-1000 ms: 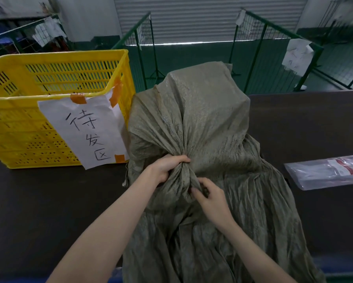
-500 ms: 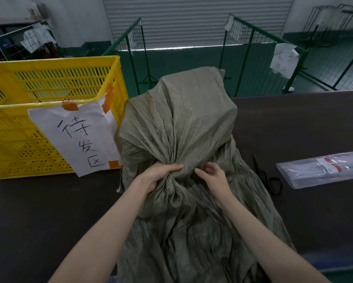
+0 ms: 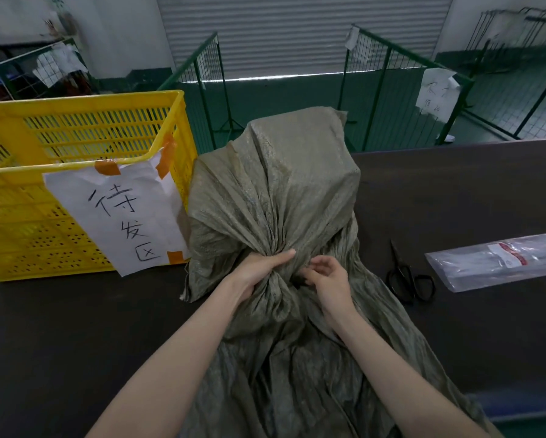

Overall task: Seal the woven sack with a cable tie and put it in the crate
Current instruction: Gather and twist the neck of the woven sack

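A grey-green woven sack (image 3: pixel 274 191) stands filled on the dark table (image 3: pixel 60 327), its loose mouth spread toward me. My left hand (image 3: pixel 255 270) grips the gathered neck of the sack. My right hand (image 3: pixel 327 276) is at the right side of that neck, fingers curled and pinching the bunched fabric. No cable tie shows around the neck. A yellow slotted crate (image 3: pixel 18 216) with a handwritten paper label (image 3: pixel 123 213) stands to the sack's left. A clear bag of cable ties (image 3: pixel 499 263) lies at the right.
Black scissors (image 3: pixel 407 279) lie on the table between the sack and the bag of ties. Green wire fence panels (image 3: pixel 379 80) and a grey roller door stand beyond the table's far edge.
The view has shifted left and down, bringing the scissors into sight. My right hand moved up from below the neck to its right side, fingers curling into the fabric. My left hand keeps its grip.
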Tool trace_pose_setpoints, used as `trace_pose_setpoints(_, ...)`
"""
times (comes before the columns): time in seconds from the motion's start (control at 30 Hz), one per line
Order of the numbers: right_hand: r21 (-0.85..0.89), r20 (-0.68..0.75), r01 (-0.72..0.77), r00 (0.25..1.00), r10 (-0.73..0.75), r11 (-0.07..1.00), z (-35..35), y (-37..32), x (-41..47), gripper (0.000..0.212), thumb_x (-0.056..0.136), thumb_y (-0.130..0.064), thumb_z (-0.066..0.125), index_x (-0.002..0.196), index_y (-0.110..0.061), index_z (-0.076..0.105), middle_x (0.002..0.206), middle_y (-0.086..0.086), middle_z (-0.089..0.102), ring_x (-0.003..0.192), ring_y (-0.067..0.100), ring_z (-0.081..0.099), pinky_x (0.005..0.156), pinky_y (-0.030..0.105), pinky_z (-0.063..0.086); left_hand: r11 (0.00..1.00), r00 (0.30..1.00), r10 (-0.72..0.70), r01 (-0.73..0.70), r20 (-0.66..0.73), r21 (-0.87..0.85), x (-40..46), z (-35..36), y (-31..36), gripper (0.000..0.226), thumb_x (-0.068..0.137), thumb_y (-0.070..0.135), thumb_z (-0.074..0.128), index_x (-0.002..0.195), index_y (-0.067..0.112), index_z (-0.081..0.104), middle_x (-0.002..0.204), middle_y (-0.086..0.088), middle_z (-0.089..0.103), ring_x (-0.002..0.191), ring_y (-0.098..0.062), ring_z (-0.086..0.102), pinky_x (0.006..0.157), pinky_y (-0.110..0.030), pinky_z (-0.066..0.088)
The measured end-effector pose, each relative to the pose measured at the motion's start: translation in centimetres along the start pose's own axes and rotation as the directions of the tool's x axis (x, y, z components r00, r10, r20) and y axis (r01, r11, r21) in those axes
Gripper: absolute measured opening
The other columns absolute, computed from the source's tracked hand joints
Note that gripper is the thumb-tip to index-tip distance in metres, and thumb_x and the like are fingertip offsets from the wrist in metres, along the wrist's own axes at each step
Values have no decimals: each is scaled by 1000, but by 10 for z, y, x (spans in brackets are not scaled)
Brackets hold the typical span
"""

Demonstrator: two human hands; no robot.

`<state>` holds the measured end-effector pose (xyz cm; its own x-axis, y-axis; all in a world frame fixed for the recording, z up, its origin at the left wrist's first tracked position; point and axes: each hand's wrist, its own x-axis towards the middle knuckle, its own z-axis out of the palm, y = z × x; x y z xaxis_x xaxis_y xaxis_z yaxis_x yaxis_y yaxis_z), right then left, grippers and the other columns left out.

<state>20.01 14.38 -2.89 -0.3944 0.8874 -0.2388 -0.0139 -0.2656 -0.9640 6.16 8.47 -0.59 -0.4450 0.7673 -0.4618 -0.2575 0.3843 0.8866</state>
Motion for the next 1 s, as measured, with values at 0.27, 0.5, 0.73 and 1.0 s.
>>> trace_pose_setpoints(0.27,54,89,17,996,-22,998,-3,-7,0,22,77,9,67,79,-11,59,75,6,61,71,16,57,67,25,49,1000,993,-2,1,-116,-6,4,8,4,35,90,10,60,123,-2,60,109,-13,68,98,-24,65,91,-32,51)
trace_pose_setpoints(0.5,-539,-139,93,970,-197,837,-37,-6,19,54,73,-27,78,118,-19,48,126,7,48,121,27,40,102,47,37,1000,999,-20,20,-37,-10,-7,11,13,47,86,36,68,125,12,57,113,-2,65,103,-16,62,93,-28,47)
trace_pose_setpoints(0.73,-122,33,-441,893,448,889,-57,-2,46,110,66,-34,85,149,-11,16,144,15,41,127,31,48,100,44,46,994,992,-91,96,-90,52,-6,16,14,42,85,9,68,125,0,59,100,-7,66,78,-14,63,65,-24,51)
trace_pose_setpoints(1.0,-180,163,-249,946,279,951,-51,-3,35,20,84,-13,67,103,-7,69,100,9,74,94,25,70,94,44,52,987,988,5,19,-152,161,-3,20,9,42,90,2,52,132,2,52,126,-11,59,101,-19,55,91,-26,45)
